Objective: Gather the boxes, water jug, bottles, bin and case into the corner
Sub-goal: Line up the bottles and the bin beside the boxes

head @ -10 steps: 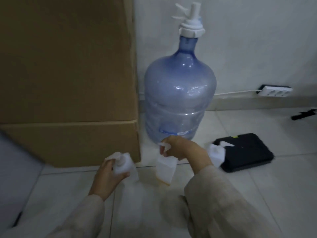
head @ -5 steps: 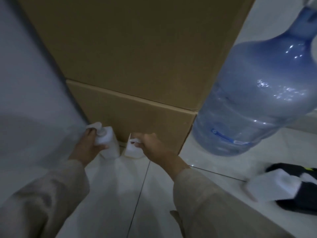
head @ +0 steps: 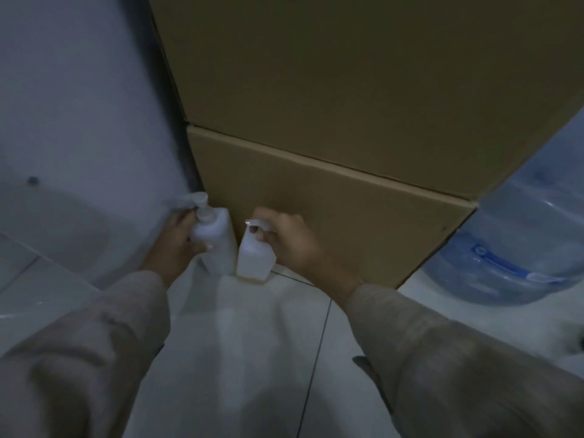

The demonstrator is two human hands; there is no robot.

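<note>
Two white pump bottles stand side by side on the tiled floor against the lower cardboard box (head: 331, 216). My left hand (head: 177, 245) grips the rounder bottle (head: 215, 241) by its shoulder. My right hand (head: 290, 238) holds the squarer bottle (head: 252, 259) at its pump head. A taller cardboard box (head: 347, 83) is stacked on the lower one. The blue water jug (head: 521, 241) stands to the right of the boxes, partly cut off by the frame edge.
A pale wall (head: 79, 105) runs along the left, meeting the boxes in a dark gap. White floor tiles (head: 246, 358) spread in front of the boxes. A small dark object (head: 580, 338) shows at the right edge.
Both hands carried the bottles from in front of the jug leftward to the base of the lower box by the wall. The view swung left, and the black case left the frame.
</note>
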